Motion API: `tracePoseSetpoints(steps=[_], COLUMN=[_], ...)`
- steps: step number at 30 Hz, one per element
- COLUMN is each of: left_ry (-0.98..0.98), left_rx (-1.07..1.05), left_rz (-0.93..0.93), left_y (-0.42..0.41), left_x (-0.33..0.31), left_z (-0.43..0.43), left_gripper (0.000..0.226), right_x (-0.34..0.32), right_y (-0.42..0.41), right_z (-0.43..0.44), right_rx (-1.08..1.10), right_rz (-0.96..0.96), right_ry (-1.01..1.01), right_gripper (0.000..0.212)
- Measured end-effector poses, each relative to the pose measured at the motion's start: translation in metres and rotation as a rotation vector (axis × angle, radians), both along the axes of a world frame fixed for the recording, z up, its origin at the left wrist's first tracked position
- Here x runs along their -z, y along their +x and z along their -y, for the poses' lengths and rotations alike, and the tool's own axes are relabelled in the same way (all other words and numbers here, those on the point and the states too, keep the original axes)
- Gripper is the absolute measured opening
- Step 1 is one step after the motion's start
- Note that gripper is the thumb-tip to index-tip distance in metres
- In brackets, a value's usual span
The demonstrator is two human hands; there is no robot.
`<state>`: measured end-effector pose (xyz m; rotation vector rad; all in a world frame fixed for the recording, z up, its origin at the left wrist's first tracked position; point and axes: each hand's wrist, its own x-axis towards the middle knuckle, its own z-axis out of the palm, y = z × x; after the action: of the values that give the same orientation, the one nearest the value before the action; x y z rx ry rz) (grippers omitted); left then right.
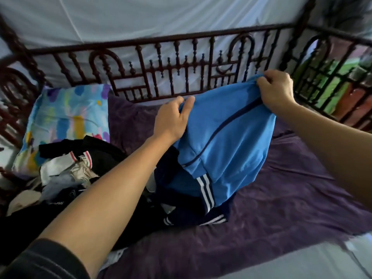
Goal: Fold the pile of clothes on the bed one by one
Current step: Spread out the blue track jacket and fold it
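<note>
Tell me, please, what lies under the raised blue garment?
Beneath the blue garment, a white-striped navy garment lies on the purple sheet; anything the blue cloth covers is hidden.

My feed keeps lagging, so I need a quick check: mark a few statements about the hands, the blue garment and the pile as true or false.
1. The left hand and the right hand both grip the blue garment. True.
2. The blue garment lies folded flat. False: it is held up by one edge, unfolded.
3. A pile of clothes lies left of it. True.
4. The bedsheet is white. False: it is purple.
</note>
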<state>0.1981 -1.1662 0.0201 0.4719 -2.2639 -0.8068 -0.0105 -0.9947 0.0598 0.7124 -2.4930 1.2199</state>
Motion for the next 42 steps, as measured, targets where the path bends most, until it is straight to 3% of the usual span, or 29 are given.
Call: tracePoseSetpoints(steps=[3,6,10,13,17,19,20,22,25,28,30,32,33,34,38,40,42], left_ry=[-0.098,-0.214,-0.231,-0.234,-0.114,-0.056,-0.051,-0.041,-0.014,-0.043,-0.045,-0.095,-0.117,-0.095,-0.038,-0.13,-0.239], left_rx=[-0.04,-0.059,0.01,0.079,0.115,0.114,0.117,0.131,0.172,0.305,0.423,0.501,0.489,0.426,0.032,-0.044,-0.029], left_rz=[0.159,0.459,0.919,1.254,1.586,1.586,1.54,1.388,1.145,0.979,1.008,1.13,1.142,1.093,0.853,0.927,1.192], left_y=[0.001,0.016,0.045,0.066,0.066,0.045,0.029,-0.01,-0.082,-0.152,-0.188,-0.21,-0.215,-0.218,-0.217,-0.203,-0.185], left_x=[0.045,0.115,0.205,0.256,0.297,0.306,0.311,0.323,0.348,0.378,0.392,0.399,0.4,0.397,0.372,0.361,0.354], left_z=[-0.029,-0.05,-0.071,-0.071,-0.054,-0.043,-0.039,-0.033,-0.036,-0.057,-0.08,-0.102,-0.107,-0.107,-0.051,-0.01,0.019], left_gripper=[0.042,0.03,0.022,0.025,0.026,0.025,0.023,0.017,0.022,0.04,0.058,0.056,0.044,0.032,0.022,0.025,0.028], right_x=[0.041,0.112,0.231,0.302,0.351,0.365,0.371,0.376,0.386,0.408,0.429,0.442,0.443,0.44,0.414,0.412,0.414], right_y=[-0.006,0.005,0.044,0.081,0.13,0.129,0.116,0.076,0.002,-0.05,-0.062,-0.055,-0.048,-0.043,-0.04,-0.038,-0.03], right_z=[-0.037,-0.067,-0.092,-0.097,-0.096,-0.095,-0.096,-0.097,-0.103,-0.109,-0.113,-0.119,-0.123,-0.131,-0.186,-0.221,-0.246], right_rx=[-0.041,-0.113,-0.213,-0.295,-0.681,-0.829,-0.787,-0.504,-0.052,0.091,0.126,0.111,0.117,0.157,0.537,0.663,0.656], right_rz=[0.027,0.068,0.229,0.46,1.019,1.05,1.028,0.984,0.7,0.741,0.886,0.989,0.974,0.93,0.824,0.876,0.987], right_ry=[0.136,0.358,0.571,0.603,0.797,0.98,1.026,0.926,0.787,0.824,0.842,0.726,0.673,0.641,0.635,0.647,0.75], right_gripper=[0.025,0.02,0.017,0.025,0.041,0.036,0.028,0.024,0.012,0.056,0.066,0.033,0.013,0.008,0.025,0.03,0.027])
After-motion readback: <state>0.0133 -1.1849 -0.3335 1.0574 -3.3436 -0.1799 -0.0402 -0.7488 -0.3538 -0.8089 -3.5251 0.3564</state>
